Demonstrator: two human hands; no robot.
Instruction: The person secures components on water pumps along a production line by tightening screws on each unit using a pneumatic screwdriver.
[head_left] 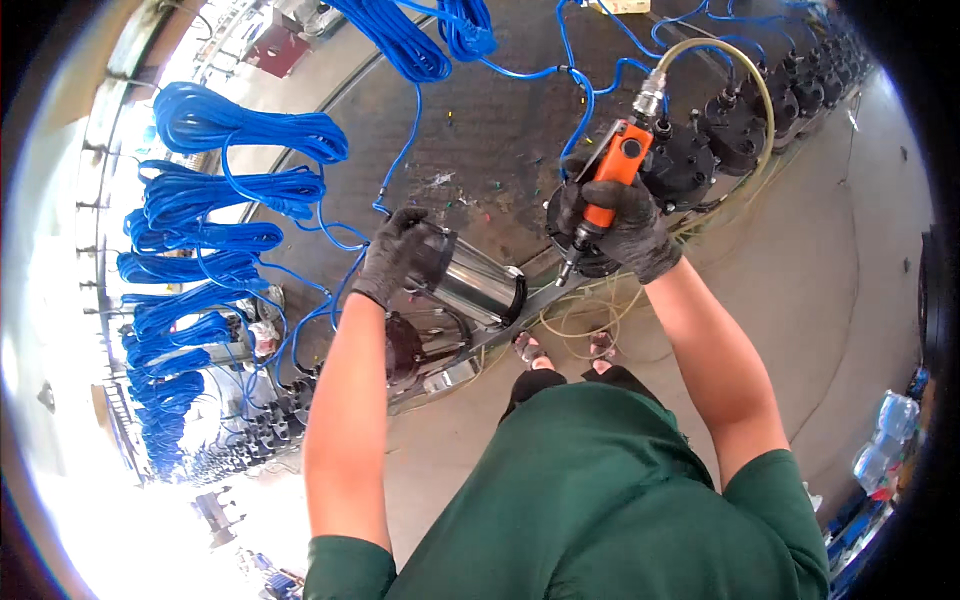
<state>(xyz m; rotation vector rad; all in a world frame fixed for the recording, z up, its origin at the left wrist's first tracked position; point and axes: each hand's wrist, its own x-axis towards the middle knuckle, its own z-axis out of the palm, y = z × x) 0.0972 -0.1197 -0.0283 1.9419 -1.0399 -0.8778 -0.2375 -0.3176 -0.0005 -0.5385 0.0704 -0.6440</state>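
My left hand [393, 258], in a dark glove, is closed round the black end of a shiny steel cylinder [475, 280], which looks like a pump housing. The cylinder lies tilted, its black-rimmed end towards the table edge. In my gloved right hand [637, 232] is an orange air screwdriver [620, 165], with its dark bit pointing down and left. A yellowish hose [765, 105] runs from its top fitting. Partly hidden under that hand is a round black pump part [597, 264]. Another steel cylinder [440, 335] stands next to my left wrist.
Coiled blue cables [240, 190] hang in a row at left, their leads trailing over the dark table [480, 130]. Black pump units [735, 130] line the right edge. Loose hose loops [590, 330] hang near my feet. Plastic-wrapped bottles [885, 435] stand at far right.
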